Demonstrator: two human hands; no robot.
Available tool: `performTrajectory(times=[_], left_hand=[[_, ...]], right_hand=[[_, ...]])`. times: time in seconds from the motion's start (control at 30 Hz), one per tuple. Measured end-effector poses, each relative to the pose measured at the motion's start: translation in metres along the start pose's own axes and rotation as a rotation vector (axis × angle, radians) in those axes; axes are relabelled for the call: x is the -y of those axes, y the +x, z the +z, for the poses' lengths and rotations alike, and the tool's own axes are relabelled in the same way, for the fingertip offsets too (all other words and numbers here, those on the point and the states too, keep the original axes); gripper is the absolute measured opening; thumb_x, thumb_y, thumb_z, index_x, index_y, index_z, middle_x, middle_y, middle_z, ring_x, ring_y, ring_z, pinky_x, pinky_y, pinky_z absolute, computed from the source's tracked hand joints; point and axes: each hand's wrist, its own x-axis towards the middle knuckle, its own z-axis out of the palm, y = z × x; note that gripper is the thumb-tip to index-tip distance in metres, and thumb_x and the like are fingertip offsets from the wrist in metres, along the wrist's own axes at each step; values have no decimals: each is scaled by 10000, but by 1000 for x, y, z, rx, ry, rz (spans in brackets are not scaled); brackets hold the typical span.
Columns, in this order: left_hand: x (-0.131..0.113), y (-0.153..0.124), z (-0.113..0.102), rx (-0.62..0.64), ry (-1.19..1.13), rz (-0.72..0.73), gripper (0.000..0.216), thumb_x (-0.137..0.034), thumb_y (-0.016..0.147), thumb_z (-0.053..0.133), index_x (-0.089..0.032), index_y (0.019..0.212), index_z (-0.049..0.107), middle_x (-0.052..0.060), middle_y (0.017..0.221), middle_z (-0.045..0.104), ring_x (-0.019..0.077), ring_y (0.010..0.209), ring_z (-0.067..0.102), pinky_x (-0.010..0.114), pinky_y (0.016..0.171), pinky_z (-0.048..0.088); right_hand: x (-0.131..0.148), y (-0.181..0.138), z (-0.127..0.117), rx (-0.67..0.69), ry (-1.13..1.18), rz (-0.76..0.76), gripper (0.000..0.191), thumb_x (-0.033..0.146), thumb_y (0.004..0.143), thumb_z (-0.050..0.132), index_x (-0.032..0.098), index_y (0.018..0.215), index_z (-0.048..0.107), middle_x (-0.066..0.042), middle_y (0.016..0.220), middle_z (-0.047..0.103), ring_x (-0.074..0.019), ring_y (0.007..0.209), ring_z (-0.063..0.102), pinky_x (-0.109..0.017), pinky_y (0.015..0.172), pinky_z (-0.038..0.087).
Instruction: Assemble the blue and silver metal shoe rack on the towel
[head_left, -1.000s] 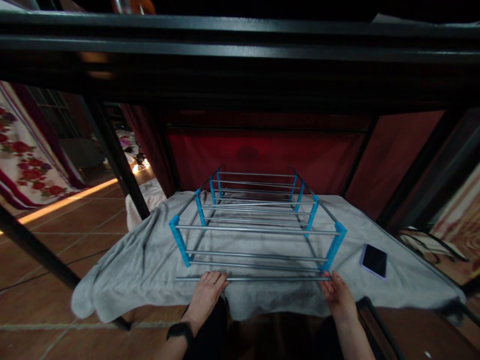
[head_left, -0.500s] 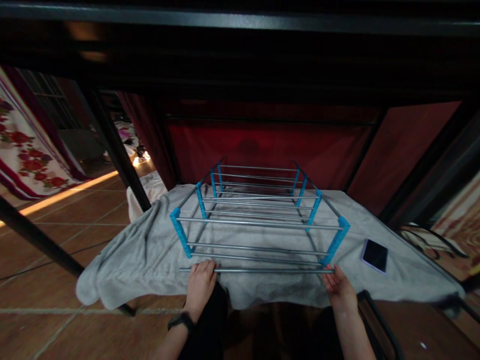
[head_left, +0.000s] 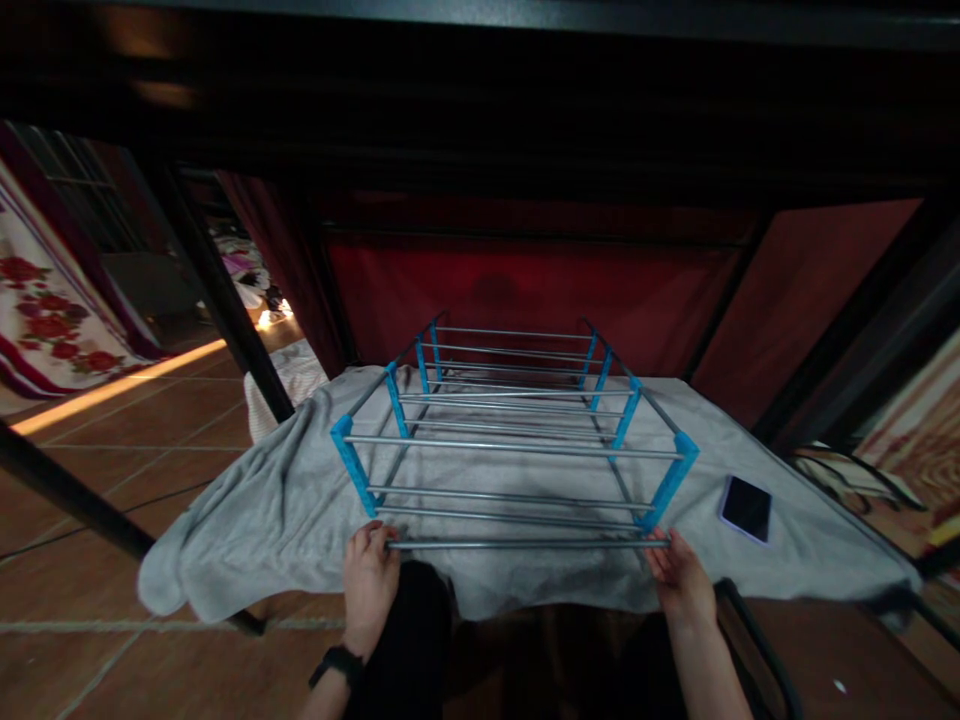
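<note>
A loose grey metal rod lies level across the front of the bed, just before a rack of metal rods and blue plastic joints that rests on its side. My left hand has its fingers closed around the rod's left end, hiding that tip. At the other end, my right hand pinches the rod between thumb and fingers, close below the rack's front right blue joint. The rod runs parallel to the rack's front bars and looks separate from them.
A grey blanket covers the bed under the rack. A phone lies on it at the right. Dark bunk bed posts stand at the sides, and a dark upper frame spans overhead. A red cloth hangs behind.
My left hand has slid left along the rod to its end. My right hand keeps its hold at the right end. The view has shifted slightly.
</note>
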Motion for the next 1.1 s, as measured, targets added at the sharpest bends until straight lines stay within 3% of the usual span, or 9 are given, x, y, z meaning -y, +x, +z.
performTrajectory(times=[0.1,0.2,0.33,0.43,0.5,0.67,0.9,1.1], left_hand=[[17,2,-4,-56,-140,-34,219,-283,801,487,-200,910,658,114,1107,599,290,1043,559,450,962,439],[29,5,-9,-3,-358,-132,210,-314,735,538,-210,849,680,89,998,638,282,942,607,437,894,481],[27,12,-12,-13,-726,-474,276,-230,573,656,-193,842,703,59,854,695,260,869,637,385,837,502],[15,19,-17,-7,-1071,-779,329,-181,569,715,-161,898,700,58,839,725,211,860,664,315,816,510],[7,25,-22,-34,-1238,-858,302,-160,599,724,-146,900,703,66,849,735,182,859,676,267,795,515],[1,37,-35,-146,-1301,-796,298,-161,641,755,-157,934,702,35,767,732,134,778,683,193,716,527],[3,39,-45,-146,-1286,-838,221,-123,628,763,-132,830,677,42,712,716,149,692,689,210,634,561],[-9,38,-49,-162,-1264,-875,157,-103,664,732,-132,797,655,24,679,692,129,655,663,200,616,548]], right_hand=[[0,-2,-4,36,2,6,310,244,687,716,214,968,590,-6,857,720,-147,744,702,-252,655,595],[-1,-3,-6,55,6,8,339,212,693,711,228,1010,592,-18,880,728,-158,768,710,-265,678,601],[-2,0,-6,48,16,29,306,197,720,702,223,1009,606,-19,884,726,-148,776,710,-259,700,601],[-1,3,-5,38,19,73,264,224,752,691,218,1002,607,-30,883,726,-149,784,711,-260,702,602],[0,5,-4,43,14,90,256,236,760,686,218,1003,607,-36,888,728,-152,790,711,-262,697,602],[2,2,-1,80,-6,85,260,251,755,713,220,997,621,-32,927,732,-147,803,710,-263,715,603],[8,-8,8,81,-4,75,234,281,730,754,217,925,643,-9,867,729,-139,767,700,-266,725,605],[14,-15,20,103,-21,6,289,299,732,740,218,995,649,-12,917,730,-137,803,699,-250,736,599]])
